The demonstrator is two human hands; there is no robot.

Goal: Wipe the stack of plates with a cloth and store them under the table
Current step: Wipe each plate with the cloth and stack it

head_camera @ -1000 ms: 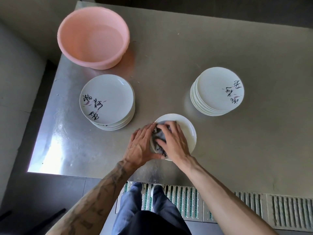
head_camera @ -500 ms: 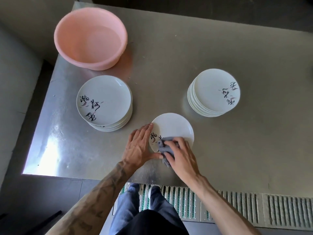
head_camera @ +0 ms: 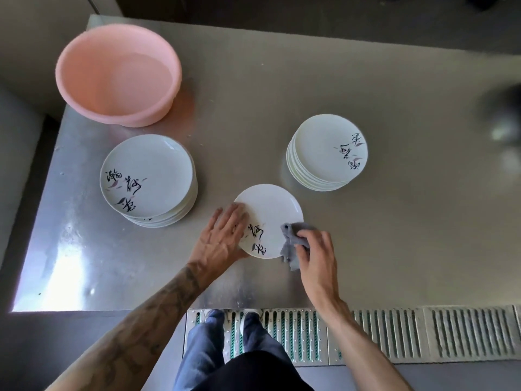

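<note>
A single white plate (head_camera: pixel 270 213) with black brush writing lies flat on the steel table (head_camera: pixel 366 249) near its front edge. My left hand (head_camera: pixel 221 238) rests flat on the plate's left rim, fingers spread. My right hand (head_camera: pixel 315 253) is closed around a crumpled grey cloth (head_camera: pixel 293 244) at the plate's right front rim. One stack of matching plates (head_camera: pixel 148 179) stands to the left, another stack (head_camera: pixel 328 152) to the right behind the single plate.
A pink plastic basin (head_camera: pixel 117 73) sits at the table's back left corner. A blurred dark round object (head_camera: pixel 504 119) shows at the right edge. Below the table's front edge a metal floor grate (head_camera: pixel 394 331) runs along, with my legs and shoes on it.
My right hand has dragged the cloth from the plate's middle to its right front rim, uncovering the writing. My left hand stays on the left rim.
</note>
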